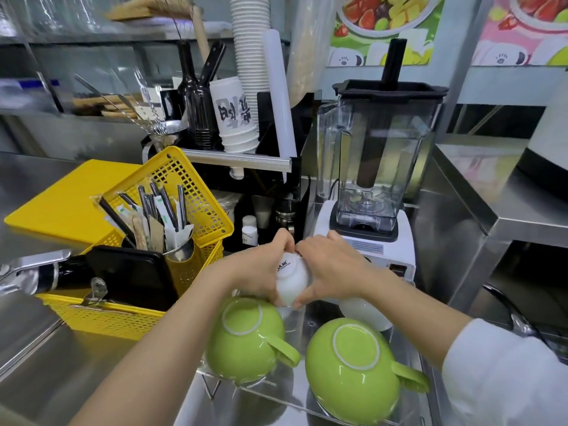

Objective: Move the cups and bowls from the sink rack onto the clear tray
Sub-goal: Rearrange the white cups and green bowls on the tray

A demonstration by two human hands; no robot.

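Two green cups with handles lie upside down on the clear tray (310, 327), one at the left (246, 339) and one at the right (353, 367). Just beyond them, both hands hold a small white cup (292, 281) tipped on its side, base toward me. My left hand (264, 265) grips its left side and my right hand (332, 265) grips its right side. A white bowl (365, 312) sits upside down under my right wrist, partly hidden.
A yellow basket (184, 265) with utensils, straws and a black case stands to the left, next to a yellow board (70, 201). A blender (375, 167) stands right behind my hands. Paper cup stacks (236, 115) and a black rack sit further back. Steel counters surround the tray.
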